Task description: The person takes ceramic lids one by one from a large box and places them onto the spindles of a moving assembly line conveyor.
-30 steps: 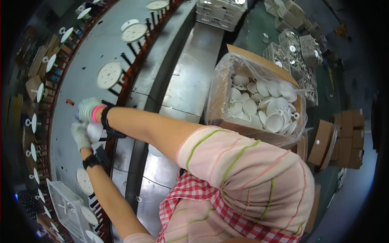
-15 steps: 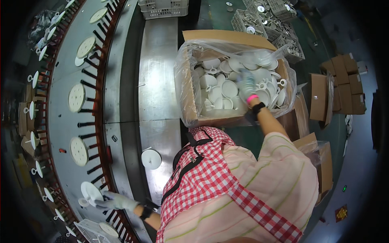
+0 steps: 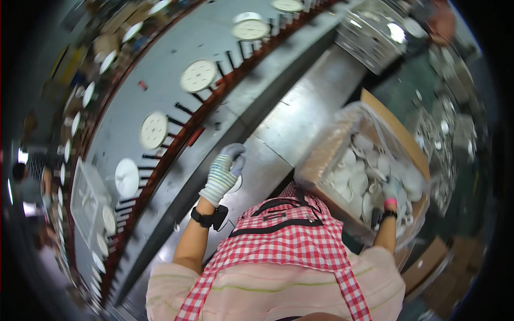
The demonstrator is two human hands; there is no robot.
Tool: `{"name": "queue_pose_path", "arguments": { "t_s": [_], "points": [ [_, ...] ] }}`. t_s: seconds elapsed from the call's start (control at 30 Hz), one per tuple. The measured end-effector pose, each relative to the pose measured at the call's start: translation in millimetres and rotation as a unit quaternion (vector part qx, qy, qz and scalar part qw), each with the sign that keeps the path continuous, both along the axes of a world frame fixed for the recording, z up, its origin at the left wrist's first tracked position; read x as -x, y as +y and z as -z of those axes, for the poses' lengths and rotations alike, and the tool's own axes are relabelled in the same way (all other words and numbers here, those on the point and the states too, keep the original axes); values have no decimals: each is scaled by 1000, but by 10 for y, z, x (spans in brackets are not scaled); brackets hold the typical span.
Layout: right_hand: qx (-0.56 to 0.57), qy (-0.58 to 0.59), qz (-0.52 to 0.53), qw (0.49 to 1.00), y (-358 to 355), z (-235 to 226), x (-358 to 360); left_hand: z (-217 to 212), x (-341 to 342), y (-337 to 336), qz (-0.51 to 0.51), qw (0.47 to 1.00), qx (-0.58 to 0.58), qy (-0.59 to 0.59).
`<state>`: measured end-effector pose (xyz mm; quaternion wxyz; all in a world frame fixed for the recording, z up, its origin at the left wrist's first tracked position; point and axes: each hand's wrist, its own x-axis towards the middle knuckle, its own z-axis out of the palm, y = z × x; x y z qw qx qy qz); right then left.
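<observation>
My left hand (image 3: 220, 176), in a striped glove with grey fingertips, is over the metal bench. Its fingers are curved and apart, with nothing visible between them. Partly hidden behind this hand, a white round lid (image 3: 235, 184) lies on the bench; whether they touch cannot be told. My right hand (image 3: 393, 190), gloved with a pink band at the wrist, reaches into a cardboard box (image 3: 332, 195) lined with clear plastic. White lids (image 3: 357, 183), some with ring-shaped knobs, fill the box around it. Blur hides whether its fingers grip one.
A conveyor (image 3: 176, 59) edged with black pegs runs along the left, carrying white discs (image 3: 153, 130). A white crate (image 3: 88, 198) stands on its near part. At the upper right are another crate (image 3: 369, 32), a person's arm (image 3: 441, 21) and metal parts in crates (image 3: 444, 128).
My left hand has let go of a white lid on the conveyor and moved over to the bench. My right hand is still in the box. The whole view has turned.
</observation>
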<state>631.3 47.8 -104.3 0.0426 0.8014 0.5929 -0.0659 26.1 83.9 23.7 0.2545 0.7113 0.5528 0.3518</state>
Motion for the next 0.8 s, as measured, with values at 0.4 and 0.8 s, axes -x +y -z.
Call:
{"name": "queue_pose_path", "arguments": {
  "t_s": [0.4, 0.8],
  "points": [
    [-99, 673, -120, 723, 977, -1763, 3250, -459, -823, 338, 153, 867, 196, -433],
    [-305, 431, -367, 766, 2890, -1746, 5046, -424, 349, 1470, -247, 945, 42, -210]
  ]
}}
